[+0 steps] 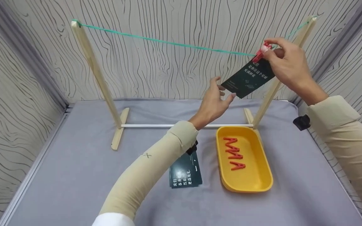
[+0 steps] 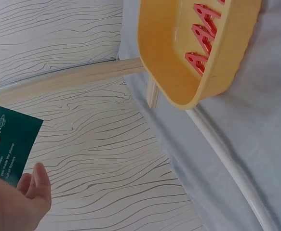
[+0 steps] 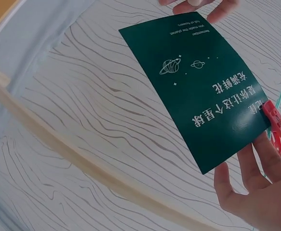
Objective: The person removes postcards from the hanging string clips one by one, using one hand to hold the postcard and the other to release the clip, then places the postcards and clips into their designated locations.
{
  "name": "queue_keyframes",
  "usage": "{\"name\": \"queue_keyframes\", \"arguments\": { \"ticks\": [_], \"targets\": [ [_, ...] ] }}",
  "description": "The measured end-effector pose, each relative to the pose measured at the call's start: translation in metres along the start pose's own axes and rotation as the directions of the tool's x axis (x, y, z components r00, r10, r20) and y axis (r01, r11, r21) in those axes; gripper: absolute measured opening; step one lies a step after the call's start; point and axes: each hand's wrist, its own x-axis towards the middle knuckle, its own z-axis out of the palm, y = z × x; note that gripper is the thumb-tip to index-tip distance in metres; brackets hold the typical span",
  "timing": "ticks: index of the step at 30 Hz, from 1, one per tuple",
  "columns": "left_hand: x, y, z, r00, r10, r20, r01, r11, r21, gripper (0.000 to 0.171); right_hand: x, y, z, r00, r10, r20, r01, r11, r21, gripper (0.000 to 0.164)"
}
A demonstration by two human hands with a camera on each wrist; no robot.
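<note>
A dark green card with white print hangs tilted at the right part of the green string. My right hand pinches a red clothespin at the card's upper edge, by the string. In the right wrist view, some right-hand fingers lie behind that end of the card. My left hand is at the card's lower end, thumb and fingers spread loosely around its edge. Whether they touch the card I cannot tell.
The string runs between two wooden posts, joined low down by a white rod. A yellow tray with several red clothespins stands at the right post's foot. More green cards lie stacked under my left forearm.
</note>
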Motion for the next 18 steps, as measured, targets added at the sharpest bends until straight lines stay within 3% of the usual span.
{"name": "queue_keyframes", "arguments": {
  "ticks": [4,12,18],
  "targets": [
    [0.0011,-0.0005,-0.0020,0.999,-0.025,0.021,0.025,1.000,-0.015,0.075,-0.0020,-0.0014,0.0004,0.999,0.036,0.014,-0.037,0.999,0.038,0.048],
    [-0.0012,-0.0052,-0.0055,0.999,-0.024,0.033,0.028,0.989,-0.147,0.057,-0.0060,-0.0052,0.0015,0.999,0.044,0.031,-0.046,0.996,0.074,0.047],
    [-0.0028,-0.0062,-0.0053,0.993,0.050,0.111,-0.029,0.983,-0.181,0.032,-0.0080,-0.0031,0.0022,0.998,0.036,0.042,-0.039,0.997,0.065,0.047]
  ]
}}
